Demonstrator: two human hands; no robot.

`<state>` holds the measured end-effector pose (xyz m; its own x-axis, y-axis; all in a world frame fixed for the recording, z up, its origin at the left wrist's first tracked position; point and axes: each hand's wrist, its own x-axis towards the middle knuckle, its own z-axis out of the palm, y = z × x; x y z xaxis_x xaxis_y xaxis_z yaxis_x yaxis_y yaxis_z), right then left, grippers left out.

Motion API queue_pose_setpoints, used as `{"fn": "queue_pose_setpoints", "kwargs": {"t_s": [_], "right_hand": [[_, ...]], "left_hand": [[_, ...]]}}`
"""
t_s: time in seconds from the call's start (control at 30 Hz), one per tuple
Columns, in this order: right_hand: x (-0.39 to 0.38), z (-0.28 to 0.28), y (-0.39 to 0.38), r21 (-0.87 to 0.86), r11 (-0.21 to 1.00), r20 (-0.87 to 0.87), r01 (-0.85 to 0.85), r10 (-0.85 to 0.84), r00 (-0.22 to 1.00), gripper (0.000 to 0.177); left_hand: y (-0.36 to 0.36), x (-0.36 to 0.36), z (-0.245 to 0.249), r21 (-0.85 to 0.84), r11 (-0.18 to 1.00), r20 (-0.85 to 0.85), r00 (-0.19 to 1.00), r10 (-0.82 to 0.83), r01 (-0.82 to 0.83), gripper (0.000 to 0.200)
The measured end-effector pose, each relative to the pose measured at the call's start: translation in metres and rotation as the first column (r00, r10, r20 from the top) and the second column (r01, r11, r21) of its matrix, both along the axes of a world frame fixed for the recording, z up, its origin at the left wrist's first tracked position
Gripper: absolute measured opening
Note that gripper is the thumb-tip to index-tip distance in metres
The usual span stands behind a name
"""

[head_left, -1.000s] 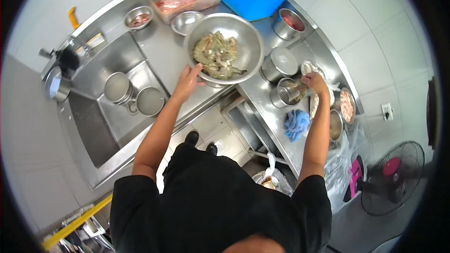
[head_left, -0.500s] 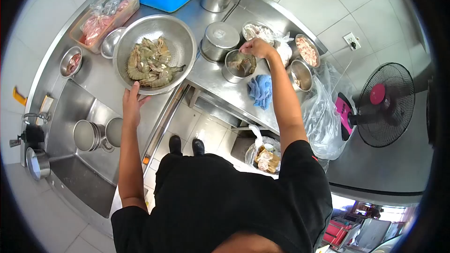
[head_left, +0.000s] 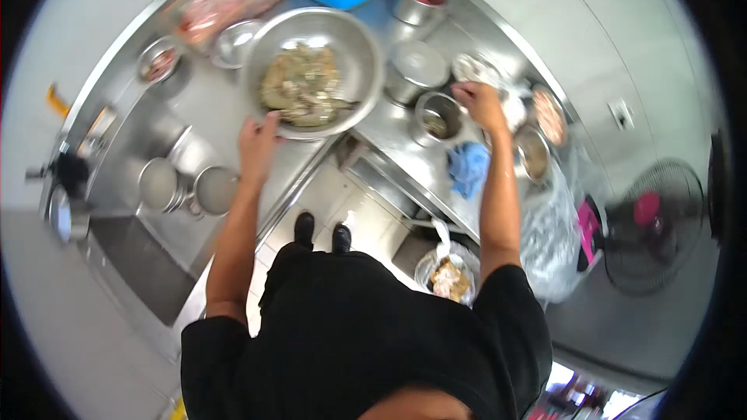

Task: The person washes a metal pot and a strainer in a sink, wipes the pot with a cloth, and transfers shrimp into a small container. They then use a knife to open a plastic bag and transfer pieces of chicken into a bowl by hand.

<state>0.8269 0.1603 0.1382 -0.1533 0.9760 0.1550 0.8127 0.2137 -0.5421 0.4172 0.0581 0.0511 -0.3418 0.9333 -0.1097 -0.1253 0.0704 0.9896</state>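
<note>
A wide steel bowl (head_left: pixel 362 70) at upper left of centre holds a heap of raw shrimp (head_left: pixel 299 82). My left hand (head_left: pixel 259 144) is at its near rim, fingers closed on the edge. To the right, a small steel pot (head_left: pixel 426 137) has some greenish-grey shrimp low inside. My right hand (head_left: pixel 481 103) is just beside that pot's far right rim, with fingers drawn together; blur hides whether they touch the rim or hold anything. A crumpled blue cloth (head_left: pixel 468 167) lies on the counter below it.
A lidded steel pot (head_left: pixel 420 64) stands behind the small one. Bowls of pale meat (head_left: pixel 548 118) line the right, with a plastic bag (head_left: pixel 548 241) and a fan (head_left: pixel 654 225). The sink (head_left: pixel 144 264) is at left, a waste bin (head_left: pixel 450 278) below the counter.
The view has swung, so the counter things appear farther right, and it is blurrier. My right hand has moved from over the small pot to beside its rim. My left hand stays at the bowl.
</note>
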Motion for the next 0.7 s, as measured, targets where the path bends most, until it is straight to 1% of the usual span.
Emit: {"fn": "queue_pose_setpoints", "kwargs": {"t_s": [0.07, 0.1, 0.2, 0.23, 0.27, 0.33, 0.4, 0.47, 0.53, 0.7], "right_hand": [[-0.033, 0.012, 0.003, -0.012, 1.000, -0.124, -0.010, 0.009, 0.992, 0.017], [-0.055, 0.019, 0.004, -0.008, 0.997, -0.156, -0.074, 0.072, 0.985, 0.018], [-0.130, 0.038, 0.004, 0.003, 0.957, -0.204, -0.291, 0.286, 0.936, 0.018], [-0.158, 0.036, 0.004, 0.015, 0.919, -0.189, -0.393, 0.389, 0.902, 0.018], [-0.187, 0.032, 0.005, 0.029, 0.863, -0.153, -0.505, 0.503, 0.851, 0.017], [-0.241, 0.015, 0.005, 0.009, 0.778, -0.039, -0.628, 0.628, 0.777, 0.017], [-0.285, -0.004, -0.002, -0.023, 0.750, 0.174, -0.661, 0.654, 0.736, 0.021], [-0.313, -0.014, -0.009, -0.005, 0.778, 0.284, -0.628, 0.604, 0.745, 0.025], [-0.327, -0.017, -0.013, -0.036, 0.827, 0.404, -0.561, 0.525, 0.749, 0.036], [-0.329, -0.004, -0.014, -0.093, 0.845, 0.373, -0.526, 0.520, 0.769, 0.037]], "left_hand": [[-0.004, 0.005, 0.017, 0.009, 1.000, 0.018, 1.000, 0.011, -0.011, 0.029], [-0.004, 0.004, 0.019, 0.046, 0.999, 0.076, 0.997, 0.013, -0.017, 0.030], [-0.003, -0.004, 0.010, 0.059, 0.993, 0.022, 0.995, 0.098, -0.100, 0.029], [-0.005, -0.005, 0.017, 0.043, 0.992, 0.044, 0.992, 0.116, -0.117, 0.021], [-0.003, -0.008, 0.013, 0.049, 0.991, 0.047, 0.991, 0.123, -0.126, 0.021], [0.001, -0.012, -0.004, 0.112, 0.992, 0.115, 0.993, 0.040, -0.053, 0.020], [0.001, -0.010, -0.006, 0.133, 0.990, 0.118, 0.992, 0.039, -0.055, 0.022], [0.001, -0.006, -0.007, 0.154, 0.986, 0.157, 0.987, 0.044, -0.068, 0.022], [0.000, -0.007, -0.008, 0.158, 0.986, 0.168, 0.985, 0.032, -0.059, 0.022], [-0.005, -0.010, 0.002, 0.147, 0.989, 0.210, 0.978, -0.002, -0.029, 0.020]]}}
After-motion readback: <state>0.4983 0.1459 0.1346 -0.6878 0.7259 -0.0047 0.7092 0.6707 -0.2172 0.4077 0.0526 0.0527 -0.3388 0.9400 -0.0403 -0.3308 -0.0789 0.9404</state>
